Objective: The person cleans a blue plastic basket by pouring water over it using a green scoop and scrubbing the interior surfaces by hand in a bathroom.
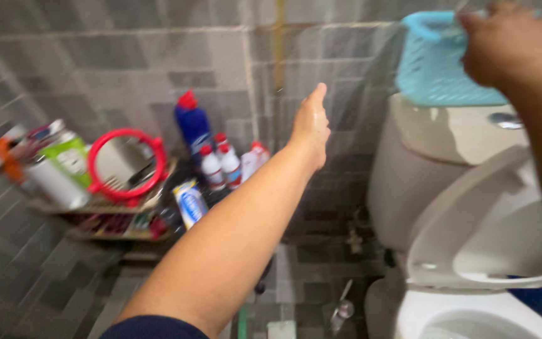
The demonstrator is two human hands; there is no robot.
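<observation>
My left hand [312, 122] is stretched out in mid-air toward the grey tiled wall, fingers together and thumb up, holding nothing. It hovers above and right of several red-capped white bottles [228, 164] and a blue bottle with a red cap [192, 125]. My right hand [509, 41] is at the top right, its fingers curled against the edge of a light blue plastic basket [431, 69] that sits on the toilet tank [453, 135]. Whether it grips the basket is unclear through the blur.
A white toilet [472, 251] with raised seat fills the right. A corner shelf [105, 207] at left carries a round red-framed mirror [123, 164], a green container [67, 157], a white cylinder and a blue-and-white packet [189, 202]. Grey tiles cover wall and floor.
</observation>
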